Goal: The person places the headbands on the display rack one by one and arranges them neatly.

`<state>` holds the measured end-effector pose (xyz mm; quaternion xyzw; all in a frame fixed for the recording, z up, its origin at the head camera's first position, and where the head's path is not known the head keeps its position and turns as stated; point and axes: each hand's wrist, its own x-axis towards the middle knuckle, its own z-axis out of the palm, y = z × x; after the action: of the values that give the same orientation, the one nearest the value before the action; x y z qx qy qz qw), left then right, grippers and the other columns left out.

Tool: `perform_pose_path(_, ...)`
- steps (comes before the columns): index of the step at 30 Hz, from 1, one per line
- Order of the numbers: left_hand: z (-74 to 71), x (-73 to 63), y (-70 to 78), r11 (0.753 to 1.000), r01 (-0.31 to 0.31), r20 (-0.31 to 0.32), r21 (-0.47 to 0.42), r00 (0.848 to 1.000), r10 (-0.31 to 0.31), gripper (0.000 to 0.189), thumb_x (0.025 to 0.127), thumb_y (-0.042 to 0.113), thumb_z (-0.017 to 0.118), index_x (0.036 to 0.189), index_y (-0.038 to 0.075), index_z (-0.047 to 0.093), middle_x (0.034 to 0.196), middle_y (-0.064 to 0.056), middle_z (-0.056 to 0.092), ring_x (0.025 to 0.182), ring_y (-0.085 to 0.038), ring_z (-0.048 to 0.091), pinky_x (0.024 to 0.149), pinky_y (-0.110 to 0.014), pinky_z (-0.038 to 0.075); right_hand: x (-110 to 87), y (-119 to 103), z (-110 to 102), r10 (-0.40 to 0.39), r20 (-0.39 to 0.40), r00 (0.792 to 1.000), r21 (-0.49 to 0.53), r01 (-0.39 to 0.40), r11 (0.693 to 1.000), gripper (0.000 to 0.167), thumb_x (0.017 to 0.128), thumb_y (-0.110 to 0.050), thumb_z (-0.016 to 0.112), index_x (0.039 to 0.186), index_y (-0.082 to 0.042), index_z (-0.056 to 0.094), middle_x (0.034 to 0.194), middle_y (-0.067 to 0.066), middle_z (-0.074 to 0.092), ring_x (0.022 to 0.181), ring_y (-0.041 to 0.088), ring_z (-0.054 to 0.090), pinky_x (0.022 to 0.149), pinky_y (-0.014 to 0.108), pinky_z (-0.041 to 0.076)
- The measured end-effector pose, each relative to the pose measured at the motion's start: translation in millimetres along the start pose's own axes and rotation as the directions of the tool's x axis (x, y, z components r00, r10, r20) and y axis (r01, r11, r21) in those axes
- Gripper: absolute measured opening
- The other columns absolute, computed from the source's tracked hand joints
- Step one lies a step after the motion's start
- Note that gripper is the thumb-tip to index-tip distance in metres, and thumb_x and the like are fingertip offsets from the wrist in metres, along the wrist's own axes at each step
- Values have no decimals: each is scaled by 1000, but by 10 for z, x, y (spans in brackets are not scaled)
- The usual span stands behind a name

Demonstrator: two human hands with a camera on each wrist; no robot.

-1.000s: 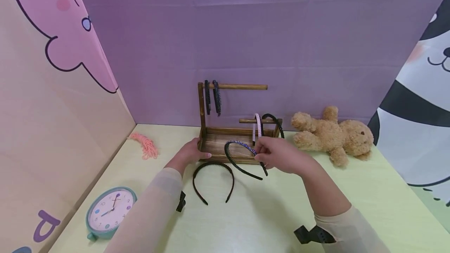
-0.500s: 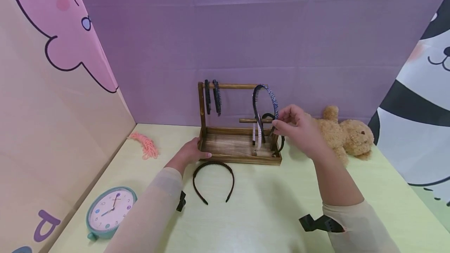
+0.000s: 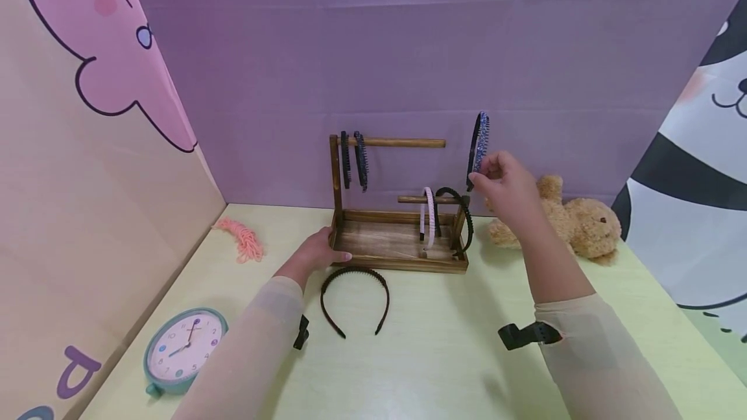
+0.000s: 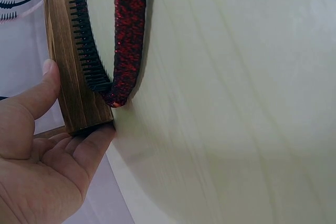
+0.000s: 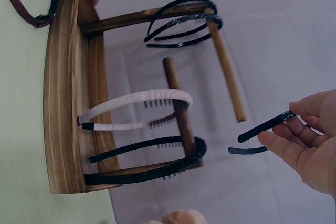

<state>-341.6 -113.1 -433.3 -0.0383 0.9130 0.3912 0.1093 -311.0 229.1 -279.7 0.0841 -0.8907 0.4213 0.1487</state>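
Note:
My right hand pinches a blue glittery headband by one arm, raised just right of the upper bar's free end. At the left end of the wooden rack, my left hand grips the tray's corner, thumb on the front edge and fingers around the end. Two dark headbands hang on the upper bar. On the lower bar are a pale pink headband and a black headband. A dark red glitter headband lies on the table before the rack.
A brown teddy bear lies on the table right of the rack. Left are a bundle of pink yarn and a teal-rimmed clock. The purple backdrop stands close behind the rack.
My right hand has lifted the blue glittery headband from in front of the rack up and to the right, turning it edge-on. The left hand has stayed on the rack.

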Motion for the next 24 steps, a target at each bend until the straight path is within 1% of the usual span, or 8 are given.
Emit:
perform_pose_path(1, -3, -2, 3, 1000, 2, 1, -1, 1000, -2, 91, 87, 34, 75, 157, 9, 22, 159, -16, 30, 146, -37, 29, 117, -53, 28, 46, 19, 22, -2, -3, 1000, 6, 2, 1000, 30, 98, -31, 60, 111, -7, 49, 107, 9, 58, 87, 22, 61, 59, 29, 52)
perform_pose_path(3, -7, -10, 9, 1000, 6, 1, -5, 1000, -6, 91, 87, 34, 75, 157, 9, 22, 159, -16, 30, 146, -36, 28, 117, -53, 28, 138, 55, 74, -2, -4, 1000, 24, 2, 1000, 30, 97, -30, 60, 111, -6, 49, 107, 10, 58, 91, 23, 60, 62, 29, 51)
perform_pose_path(6, -8, -21, 9, 1000, 7, 1, -13, 1000, -7, 92, 86, 34, 76, 156, 9, 22, 159, -16, 31, 146, -37, 29, 117, -53, 28, 266, 92, 166, -5, -2, 1000, 35, 5, 999, 29, 98, -29, 60, 112, -6, 49, 108, 10, 58, 98, 24, 60, 71, 30, 49)
perform_pose_path(8, -8, -21, 4, 1000, 7, 3, -20, 1000, -7, 91, 86, 34, 76, 156, 10, 22, 159, -16, 30, 146, -37, 28, 117, -53, 27, 335, 105, 232, -4, 2, 1000, 34, 4, 999, 28, 98, -27, 59, 114, -5, 49, 108, 11, 58, 100, 25, 60, 78, 32, 47)
perform_pose_path(10, -8, -18, 1, 1000, 6, 5, -21, 1000, -6, 91, 86, 34, 76, 157, 10, 22, 159, -16, 30, 146, -37, 28, 117, -54, 27, 384, 105, 297, 2, 10, 1000, 39, -2, 999, 28, 99, -25, 59, 115, -5, 49, 108, 12, 58, 99, 26, 61, 81, 34, 48)
perform_pose_path(13, -8, -7, 1, 1000, 6, 4, -21, 1000, -6, 92, 86, 34, 76, 157, 10, 22, 159, -15, 30, 147, -36, 27, 118, -53, 27, 426, 88, 396, 2, 15, 1000, 39, -3, 999, 27, 99, -22, 59, 116, -4, 49, 109, 13, 59, 100, 27, 61, 82, 35, 48)
perform_pose_path(20, -8, -13, 6, 1000, 12, -1, -5, 1000, -12, 92, 86, 34, 76, 156, 9, 22, 159, -16, 31, 146, -36, 28, 117, -53, 27, 476, 51, 657, 4, 46, 999, 39, -6, 999, 25, 100, -21, 58, 116, -5, 50, 109, 13, 58, 100, 28, 60, 74, 35, 47)
perform_pose_path(24, -8, -17, 10, 1000, 8, -1, 0, 1000, -8, 91, 86, 34, 76, 156, 9, 22, 159, -16, 31, 146, -36, 29, 117, -53, 27, 502, 15, 796, -12, 52, 999, 49, 10, 999, 26, 100, -20, 58, 118, -5, 51, 113, 14, 58, 107, 29, 57, 84, 40, 48)
